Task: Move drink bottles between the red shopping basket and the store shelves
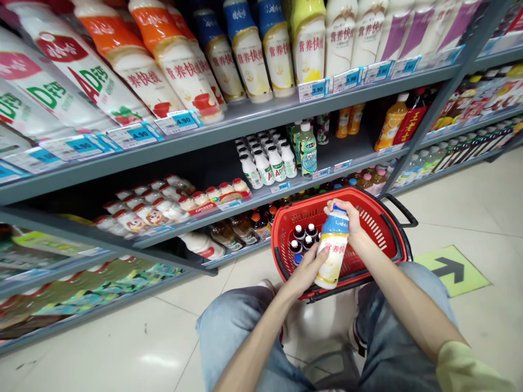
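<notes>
Tilted between my two hands is a drink bottle (pixel 333 247) with a blue top and a white and yellow label. My left hand (pixel 307 268) wraps round its lower left side. At its neck, the fingers of my right hand (pixel 347 215) are closed around the upper part and cap. Both hands are over the near side of a red shopping basket (pixel 281 256), which stands on the floor before my knees. Inside the basket, several dark bottles (pixel 299 233) with white caps stand at the left, with a blue-capped one beside them.
A grey shelf unit (pixel 253 120) faces me, its upper shelf lined with milk drink bottles (pixel 253 60). Small white bottles (pixel 265 163) and a green bottle (pixel 307 149) occupy the middle shelf. A green floor sign (pixel 453 269) with an arrow lies right of my knee. The basket handle (pixel 402 212) sticks out rightward.
</notes>
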